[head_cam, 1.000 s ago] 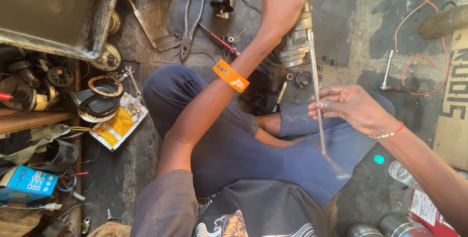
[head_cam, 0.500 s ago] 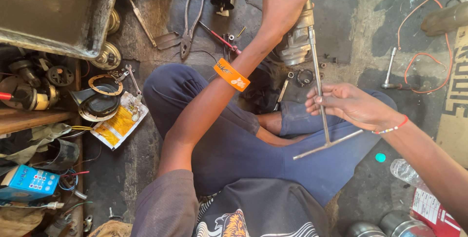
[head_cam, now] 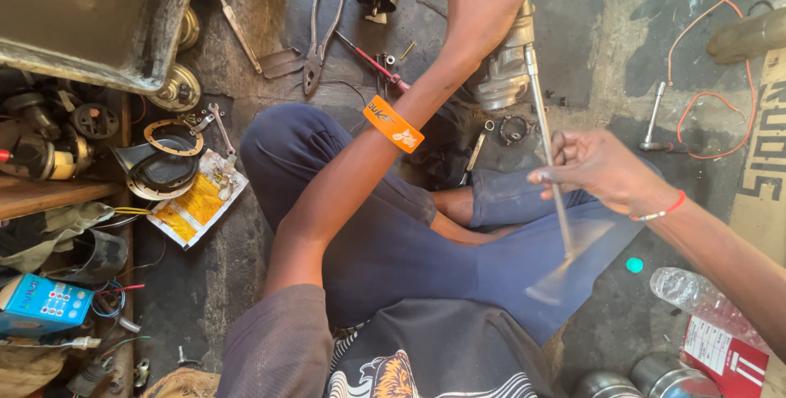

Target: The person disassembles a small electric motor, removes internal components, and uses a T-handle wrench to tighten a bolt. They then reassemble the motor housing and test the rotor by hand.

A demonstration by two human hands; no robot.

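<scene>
Grey metal motor (head_cam: 503, 62) gripped by left hand (head_cam: 483, 5); right hand (head_cam: 602, 169) pinching T-handled wrench (head_cam: 550, 160)

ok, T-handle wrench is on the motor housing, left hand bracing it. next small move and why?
Probably another turn of the T-handle wrench: its crossbar is blurred mid-spin under the right hand, the shaft runs up against the metal motor housing, and the left hand grips the housing's top, steadying it. How far the fastener has come cannot be told.
</scene>
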